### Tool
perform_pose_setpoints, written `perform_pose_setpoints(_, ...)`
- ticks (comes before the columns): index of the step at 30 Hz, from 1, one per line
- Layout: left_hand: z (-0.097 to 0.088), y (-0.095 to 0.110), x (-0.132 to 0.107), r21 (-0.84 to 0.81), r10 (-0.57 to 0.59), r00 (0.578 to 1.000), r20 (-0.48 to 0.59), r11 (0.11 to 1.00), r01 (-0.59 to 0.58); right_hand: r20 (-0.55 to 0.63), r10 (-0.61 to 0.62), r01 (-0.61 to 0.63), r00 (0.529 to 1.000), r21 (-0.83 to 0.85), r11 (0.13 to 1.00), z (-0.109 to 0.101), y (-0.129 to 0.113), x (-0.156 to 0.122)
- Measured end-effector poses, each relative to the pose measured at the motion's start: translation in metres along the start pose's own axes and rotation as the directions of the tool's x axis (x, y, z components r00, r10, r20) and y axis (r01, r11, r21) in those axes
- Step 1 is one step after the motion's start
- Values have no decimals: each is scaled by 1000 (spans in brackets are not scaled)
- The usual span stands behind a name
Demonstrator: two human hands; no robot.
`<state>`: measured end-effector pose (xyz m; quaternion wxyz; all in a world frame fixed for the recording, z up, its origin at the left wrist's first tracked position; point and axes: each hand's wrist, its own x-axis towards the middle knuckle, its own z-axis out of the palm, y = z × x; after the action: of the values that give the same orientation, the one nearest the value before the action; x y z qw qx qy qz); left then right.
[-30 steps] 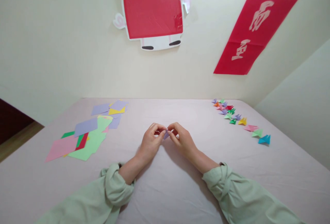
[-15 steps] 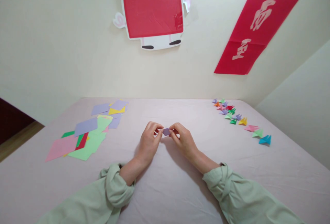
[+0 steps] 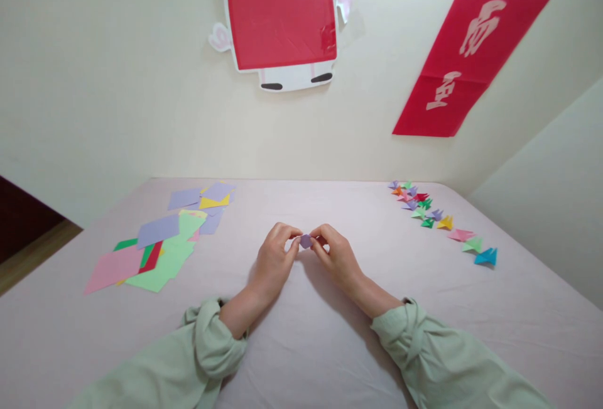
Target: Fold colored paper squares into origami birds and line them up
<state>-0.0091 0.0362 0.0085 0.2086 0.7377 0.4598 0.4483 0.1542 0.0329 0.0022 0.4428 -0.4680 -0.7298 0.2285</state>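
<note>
A small folded piece of purple paper is held just above the table, between my two hands. Thumb and forefinger of my left hand pinch its left edge. From the other side, my right hand grips its right edge the same way, with the fingertips close together. The fold details are too small to make out.
Loose sheets of coloured paper, with a pink sheet in front, overlap at the left. Several small folded paper figures, the nearest a blue paper figure, run in a line along the right. A pale cloth covers the table, which meets the wall.
The purple paper has turned or tilted slightly between my fingertips and shows a slightly different outline. Both hands keep their pinch in nearly the same place.
</note>
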Motion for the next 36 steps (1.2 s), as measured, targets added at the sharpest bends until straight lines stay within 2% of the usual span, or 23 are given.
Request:
perform_pose_setpoints(4, 0, 4, 0, 30, 39, 999, 10, 999, -39, 13, -21, 22, 1000, -47, 999, 2, 3, -1)
perform_pose_setpoints(14, 1, 4, -1, 43, 39, 999, 15, 998, -40, 37, -85, 89, 996, -155, 984, 3, 5, 0)
perform_pose_setpoints(20, 0, 5, -1, -1, 58, 998, 23, 998, -58, 49, -89, 96, 995, -180, 979, 4, 6, -1)
perform_pose_setpoints(24, 0, 4, 0, -89, 10, 1000, 27, 996, -7, 16, -19, 21, 1000, -118, 993, 3, 4, -1)
perform_pose_setpoints(28, 2, -1, 4, -164, -88, 996, 11, 982, 89, -28, 89, -89, 996, -8, 996, 1, 2, 3)
perform_pose_setpoints(36, 6, -8, 8, -328, -271, 962, 23, 907, 263, 4, 216, -210, 976, 248, 946, 0, 7, 7)
